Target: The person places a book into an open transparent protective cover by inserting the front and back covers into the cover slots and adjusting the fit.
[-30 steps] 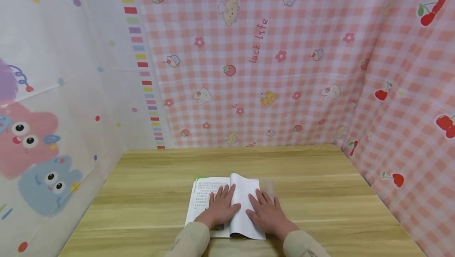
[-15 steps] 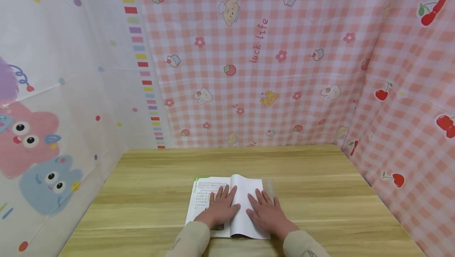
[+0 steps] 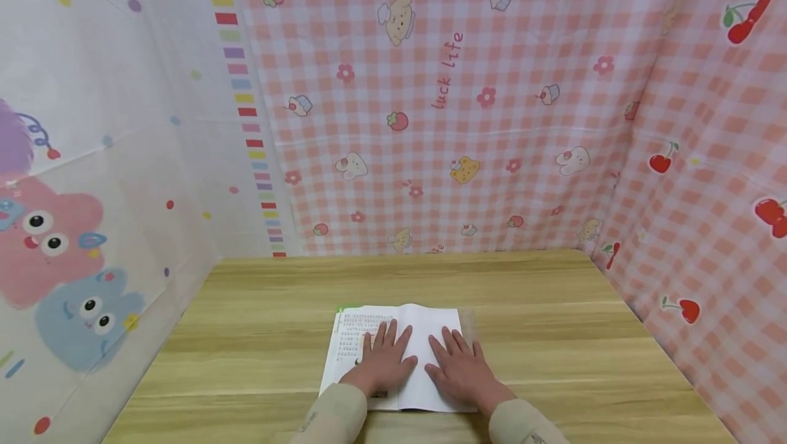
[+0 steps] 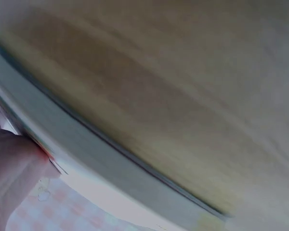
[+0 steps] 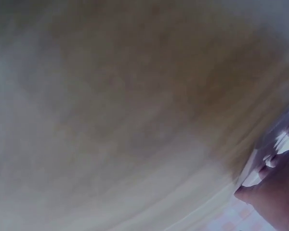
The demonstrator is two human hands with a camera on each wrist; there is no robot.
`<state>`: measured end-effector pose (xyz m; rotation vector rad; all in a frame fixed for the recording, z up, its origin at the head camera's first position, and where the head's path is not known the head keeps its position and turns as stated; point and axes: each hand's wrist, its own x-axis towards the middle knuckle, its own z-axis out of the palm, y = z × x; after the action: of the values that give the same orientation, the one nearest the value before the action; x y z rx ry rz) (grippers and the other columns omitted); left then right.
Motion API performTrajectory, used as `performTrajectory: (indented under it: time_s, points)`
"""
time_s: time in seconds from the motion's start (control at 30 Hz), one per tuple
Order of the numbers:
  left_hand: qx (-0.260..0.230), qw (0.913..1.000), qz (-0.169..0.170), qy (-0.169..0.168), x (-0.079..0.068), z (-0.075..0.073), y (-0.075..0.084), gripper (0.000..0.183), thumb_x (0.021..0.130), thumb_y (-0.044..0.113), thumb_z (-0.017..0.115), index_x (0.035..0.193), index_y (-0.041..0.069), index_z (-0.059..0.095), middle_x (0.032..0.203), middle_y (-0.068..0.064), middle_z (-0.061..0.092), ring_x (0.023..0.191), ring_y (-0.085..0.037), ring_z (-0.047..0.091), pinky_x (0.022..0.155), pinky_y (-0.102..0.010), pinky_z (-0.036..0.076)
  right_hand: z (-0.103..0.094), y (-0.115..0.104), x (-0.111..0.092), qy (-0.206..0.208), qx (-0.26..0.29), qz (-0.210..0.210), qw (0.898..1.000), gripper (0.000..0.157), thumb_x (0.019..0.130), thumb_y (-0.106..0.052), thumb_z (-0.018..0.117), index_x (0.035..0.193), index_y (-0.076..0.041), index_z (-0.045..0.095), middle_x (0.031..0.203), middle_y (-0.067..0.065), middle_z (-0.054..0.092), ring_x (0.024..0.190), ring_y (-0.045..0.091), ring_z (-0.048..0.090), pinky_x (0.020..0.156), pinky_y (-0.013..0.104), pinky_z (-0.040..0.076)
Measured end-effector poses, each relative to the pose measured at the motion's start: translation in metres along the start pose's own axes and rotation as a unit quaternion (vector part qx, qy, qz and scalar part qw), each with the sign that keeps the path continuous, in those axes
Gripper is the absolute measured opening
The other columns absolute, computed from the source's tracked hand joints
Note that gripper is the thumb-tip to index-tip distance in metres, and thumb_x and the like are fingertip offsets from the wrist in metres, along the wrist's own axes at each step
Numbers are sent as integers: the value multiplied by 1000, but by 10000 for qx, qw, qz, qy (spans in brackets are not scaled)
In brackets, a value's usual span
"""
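An open book (image 3: 424, 389) lies on the table near its front edge in the head view. Its left page carries printed text; a blank white sheet covers the right side. My left hand (image 3: 384, 362) rests on the left page with fingers spread, its thumb reaching over the fold. On the white sheet lies my right hand (image 3: 464, 369), fingers straight and spread. In the left wrist view the thick stack of page edges (image 4: 86, 139) shows beside part of the left hand (image 4: 14, 168). Part of the right hand (image 5: 274, 192) appears at the corner of the right wrist view, over a glossy edge.
The wood-grain table (image 3: 246, 335) spreads around the book. A pink checked cloth (image 3: 430, 123) hangs behind it and on the right, and a white cartoon-print cloth (image 3: 154, 157) on the left. A clear strip (image 3: 468, 324) sticks out past the book's right edge.
The white sheet's raised curl by the fold has flattened, and its right edge has moved rightward. Both hands stay nearly in place, the left shifting very slightly.
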<state>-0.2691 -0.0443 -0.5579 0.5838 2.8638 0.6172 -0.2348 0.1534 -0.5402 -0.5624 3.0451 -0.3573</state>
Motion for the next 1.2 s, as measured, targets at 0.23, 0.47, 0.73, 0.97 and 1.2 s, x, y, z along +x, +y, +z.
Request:
performTrajectory:
  time_s: [0.23,0.47,0.73,0.97,1.2]
  points:
    - [-170,9996,-20,-241,-12,-23,14,61,100,37,45,154,9,37,161,-22,19,149,-41,10,114,-65,5,-3,-3,1,199,-41,51,9998,57,101,-43,51,145,-7,50,153,25,37,140,44,32,106,71,22]
    - [238,9994,-10,-252,-16,-22,20,60,101,39,46,153,12,38,162,-22,17,148,-43,10,114,-66,6,4,-1,-2,277,-106,-104,9995,58,101,-44,50,145,-7,50,152,25,37,141,45,31,106,72,22]
    - [131,9988,91,-455,-12,-32,13,68,97,43,52,154,8,36,161,-22,20,148,-42,14,115,-64,10,-1,-4,-3,144,-81,-52,9998,58,101,-45,50,145,-9,49,153,23,37,141,43,32,107,69,24]
    - [494,9978,-2,-441,-5,-18,0,70,96,53,51,155,19,35,163,-17,16,150,-38,10,114,-66,6,-9,-5,0,67,68,58,9999,58,98,-43,57,143,-6,52,151,24,40,138,45,35,106,69,27]
    - [224,9986,-176,-442,-5,-17,-2,70,95,53,53,155,22,36,164,-18,11,150,-39,5,112,-69,-3,-24,-1,2,920,521,954,9898,56,94,-29,64,140,2,51,146,36,37,135,52,35,105,67,30]
